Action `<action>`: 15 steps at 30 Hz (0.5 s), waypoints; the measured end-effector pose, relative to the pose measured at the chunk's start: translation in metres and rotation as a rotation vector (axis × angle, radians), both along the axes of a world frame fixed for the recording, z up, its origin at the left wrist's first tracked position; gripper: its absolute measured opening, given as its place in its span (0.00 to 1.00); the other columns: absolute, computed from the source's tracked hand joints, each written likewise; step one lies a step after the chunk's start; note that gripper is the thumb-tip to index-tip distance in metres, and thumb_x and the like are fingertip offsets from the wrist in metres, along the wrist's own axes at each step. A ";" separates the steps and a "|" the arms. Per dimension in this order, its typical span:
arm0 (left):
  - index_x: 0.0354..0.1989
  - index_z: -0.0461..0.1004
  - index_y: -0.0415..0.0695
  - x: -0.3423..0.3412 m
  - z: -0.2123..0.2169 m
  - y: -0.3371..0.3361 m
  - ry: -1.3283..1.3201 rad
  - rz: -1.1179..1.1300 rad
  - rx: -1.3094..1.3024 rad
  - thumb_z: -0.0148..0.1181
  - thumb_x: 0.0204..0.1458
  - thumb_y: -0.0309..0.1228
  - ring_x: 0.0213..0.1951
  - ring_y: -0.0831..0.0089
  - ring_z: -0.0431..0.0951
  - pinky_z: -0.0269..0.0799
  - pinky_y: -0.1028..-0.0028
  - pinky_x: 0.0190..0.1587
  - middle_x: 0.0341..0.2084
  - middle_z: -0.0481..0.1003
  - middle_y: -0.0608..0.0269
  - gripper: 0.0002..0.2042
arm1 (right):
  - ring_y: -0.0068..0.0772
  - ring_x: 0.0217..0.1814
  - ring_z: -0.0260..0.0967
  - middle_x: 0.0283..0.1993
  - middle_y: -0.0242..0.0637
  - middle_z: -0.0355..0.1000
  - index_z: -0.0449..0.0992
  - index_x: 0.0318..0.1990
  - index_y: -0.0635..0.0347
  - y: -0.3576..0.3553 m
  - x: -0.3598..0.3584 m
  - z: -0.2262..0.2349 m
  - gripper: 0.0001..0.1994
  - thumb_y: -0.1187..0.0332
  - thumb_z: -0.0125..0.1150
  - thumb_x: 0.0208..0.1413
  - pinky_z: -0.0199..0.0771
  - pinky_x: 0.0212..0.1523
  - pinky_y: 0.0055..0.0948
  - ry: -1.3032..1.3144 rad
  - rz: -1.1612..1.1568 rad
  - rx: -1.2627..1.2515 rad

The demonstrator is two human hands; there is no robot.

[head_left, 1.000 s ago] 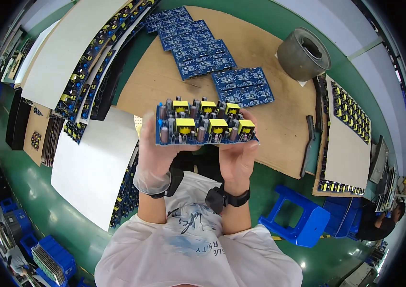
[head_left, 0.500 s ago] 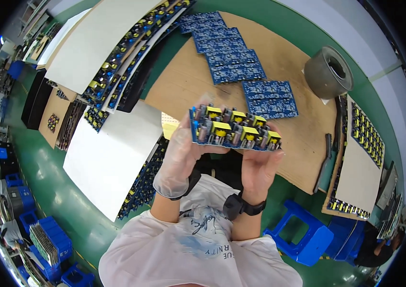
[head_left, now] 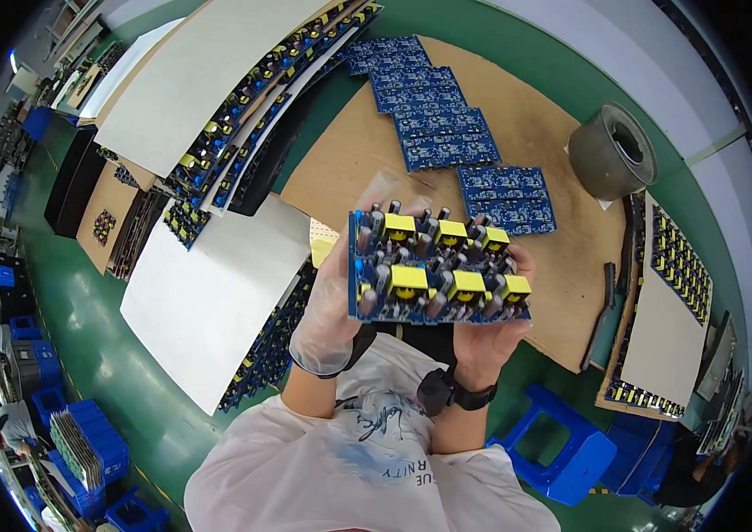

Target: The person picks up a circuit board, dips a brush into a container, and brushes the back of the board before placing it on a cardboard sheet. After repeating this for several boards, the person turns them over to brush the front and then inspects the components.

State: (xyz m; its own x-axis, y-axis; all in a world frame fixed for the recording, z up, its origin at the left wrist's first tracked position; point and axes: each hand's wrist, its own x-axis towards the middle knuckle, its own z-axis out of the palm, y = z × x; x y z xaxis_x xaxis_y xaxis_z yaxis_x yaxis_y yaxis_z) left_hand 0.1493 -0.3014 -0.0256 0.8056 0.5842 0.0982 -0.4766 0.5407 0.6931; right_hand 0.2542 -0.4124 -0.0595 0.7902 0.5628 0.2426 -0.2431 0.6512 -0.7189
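Note:
A blue circuit board [head_left: 442,270] with yellow transformers and upright capacitors is held up in front of me, its component side toward my eyes. My left hand [head_left: 327,301], in a thin clear glove, grips its left edge. Bare, my right hand [head_left: 491,346] holds the right end, with fingers behind and below it. Parts of both hands are hidden by the board. Beyond it, several blue boards [head_left: 447,137] lie overlapping in a row on the brown cardboard [head_left: 340,177], and the nearest single board [head_left: 509,199] lies just past my right hand.
A grey metal roll [head_left: 611,152] stands at the far right of the cardboard. Layered stacks of boards under white sheets [head_left: 216,275] fill the left; another stack with a card sheet [head_left: 651,341] is at right. A blue stool [head_left: 558,448] stands on the green floor at lower right.
The held board has tipped up toward me, so more of its component side shows, and it sits slightly lower in view. Both hands keep their hold.

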 end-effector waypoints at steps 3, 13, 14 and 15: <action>0.68 0.41 0.42 -0.001 0.007 -0.004 -0.057 -0.005 0.010 0.67 0.41 0.53 0.63 0.56 0.59 0.59 0.57 0.62 0.62 0.55 0.45 0.52 | 0.47 0.67 0.51 0.64 0.50 0.54 0.54 0.59 0.58 0.000 0.001 0.000 0.46 0.38 0.66 0.39 0.53 0.66 0.46 -0.038 0.006 0.017; 0.67 0.42 0.36 -0.005 -0.002 -0.006 -0.199 -0.008 -0.137 0.68 0.40 0.50 0.60 0.55 0.63 0.62 0.59 0.60 0.60 0.56 0.40 0.52 | 0.48 0.66 0.54 0.65 0.56 0.50 0.60 0.52 0.58 0.002 -0.007 0.020 0.51 0.37 0.76 0.19 0.56 0.65 0.44 -0.024 -0.090 -0.042; 0.67 0.42 0.36 -0.009 -0.011 -0.006 -0.201 -0.024 -0.143 0.68 0.40 0.50 0.60 0.55 0.63 0.62 0.59 0.60 0.60 0.56 0.40 0.52 | 0.48 0.66 0.54 0.65 0.56 0.50 0.60 0.52 0.58 0.002 -0.006 0.020 0.51 0.37 0.76 0.19 0.56 0.65 0.44 -0.027 -0.106 -0.046; 0.66 0.43 0.34 -0.017 -0.030 -0.005 -0.183 0.000 -0.167 0.68 0.40 0.50 0.59 0.55 0.64 0.63 0.60 0.59 0.60 0.57 0.41 0.52 | 0.48 0.66 0.54 0.65 0.55 0.50 0.59 0.54 0.58 0.002 -0.006 0.019 0.51 0.39 0.76 0.21 0.56 0.65 0.44 -0.048 -0.089 -0.031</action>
State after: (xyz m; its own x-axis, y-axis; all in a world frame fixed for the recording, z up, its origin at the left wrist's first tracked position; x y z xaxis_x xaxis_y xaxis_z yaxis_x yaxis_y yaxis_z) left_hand 0.1328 -0.3064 -0.0554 0.7834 0.6045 0.1442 -0.5857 0.6408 0.4963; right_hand 0.2484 -0.4099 -0.0401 0.8254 0.4984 0.2652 -0.1495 0.6458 -0.7487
